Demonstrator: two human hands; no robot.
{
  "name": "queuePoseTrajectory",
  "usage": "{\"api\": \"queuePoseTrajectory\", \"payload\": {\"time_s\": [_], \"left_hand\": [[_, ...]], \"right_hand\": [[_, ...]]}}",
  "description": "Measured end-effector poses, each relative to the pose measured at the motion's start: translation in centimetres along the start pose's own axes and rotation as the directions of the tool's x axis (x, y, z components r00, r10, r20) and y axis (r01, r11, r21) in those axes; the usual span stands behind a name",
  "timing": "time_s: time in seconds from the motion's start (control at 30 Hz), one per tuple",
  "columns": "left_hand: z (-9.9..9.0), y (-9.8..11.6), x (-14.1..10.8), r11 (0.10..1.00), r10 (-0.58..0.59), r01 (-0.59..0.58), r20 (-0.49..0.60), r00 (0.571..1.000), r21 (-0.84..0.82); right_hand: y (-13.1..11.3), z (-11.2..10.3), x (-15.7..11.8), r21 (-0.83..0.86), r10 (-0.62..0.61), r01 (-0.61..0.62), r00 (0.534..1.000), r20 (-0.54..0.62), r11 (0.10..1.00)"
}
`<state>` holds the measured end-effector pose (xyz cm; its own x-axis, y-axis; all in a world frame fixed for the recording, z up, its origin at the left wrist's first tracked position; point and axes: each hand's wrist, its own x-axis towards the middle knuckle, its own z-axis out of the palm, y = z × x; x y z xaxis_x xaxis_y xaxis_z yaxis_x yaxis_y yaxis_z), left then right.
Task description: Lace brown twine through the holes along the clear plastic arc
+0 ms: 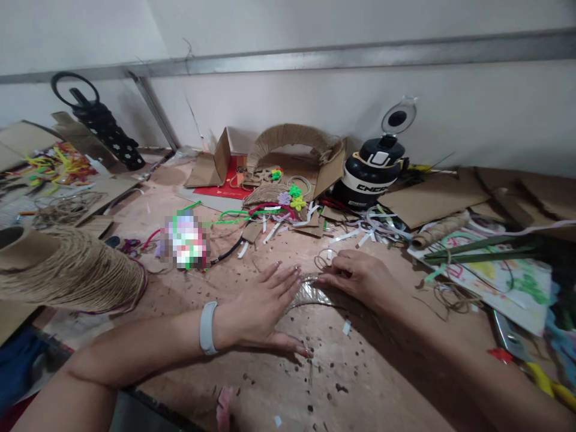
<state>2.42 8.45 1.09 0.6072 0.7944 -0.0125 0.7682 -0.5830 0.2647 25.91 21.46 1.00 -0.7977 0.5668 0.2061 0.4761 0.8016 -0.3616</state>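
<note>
My left hand (258, 309) lies palm down with its fingers stretched and thumb apart. Its fingertips rest at the left part of a curved strip (311, 294) with a shiny, tape-like surface, and cover some of it. My right hand (360, 277) is closed at the strip's right end, thumb and finger pinched together. A thin loop of brown twine (324, 259) sticks out beside those fingers, and it seems to be held in them. How the twine meets the strip is hidden by the hand.
A large twine cone (67, 270) stands left. Behind are a twine-wrapped arch (290, 141), a black and white bottle (371, 171) and bright pipe-cleaner flowers (294, 198). Paper scraps, cardboard and a small twine roll (441, 230) lie right, with yellow-handled scissors (546, 384) near the edge.
</note>
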Motion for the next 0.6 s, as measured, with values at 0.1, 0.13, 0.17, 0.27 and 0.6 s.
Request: {"api": "queuePoseTrajectory", "payload": {"time_s": [0.1, 0.13, 0.17, 0.27, 0.6], "left_hand": [[0.0, 0.0, 0.0, 1.000, 0.001, -0.002, -0.010, 1.000, -0.008], [0.0, 0.0, 0.0, 1.000, 0.002, -0.002, -0.011, 1.000, -0.010], [0.0, 0.0, 0.0, 1.000, 0.002, -0.002, -0.010, 1.000, -0.011], [0.0, 0.0, 0.0, 1.000, 0.003, -0.003, -0.010, 1.000, -0.012], [0.0, -0.1, 0.0, 1.000, 0.010, -0.010, -0.015, 1.000, -0.012]], "right_hand": [[-0.4, 0.3, 0.1, -0.079, 0.014, -0.017, 0.999, -0.037, 0.997], [-0.6, 0.4, 0.1, -0.099, 0.018, -0.023, 0.999, -0.050, 0.995], [-0.7, 0.5, 0.1, -0.115, 0.021, -0.029, 0.998, -0.065, 0.993], [-0.9, 1.0, 0.1, -0.141, 0.024, -0.038, 0.995, -0.097, 0.989], [-1.1, 1.6, 0.0, -0.180, 0.041, -0.054, 0.996, -0.077, 0.982]]}}
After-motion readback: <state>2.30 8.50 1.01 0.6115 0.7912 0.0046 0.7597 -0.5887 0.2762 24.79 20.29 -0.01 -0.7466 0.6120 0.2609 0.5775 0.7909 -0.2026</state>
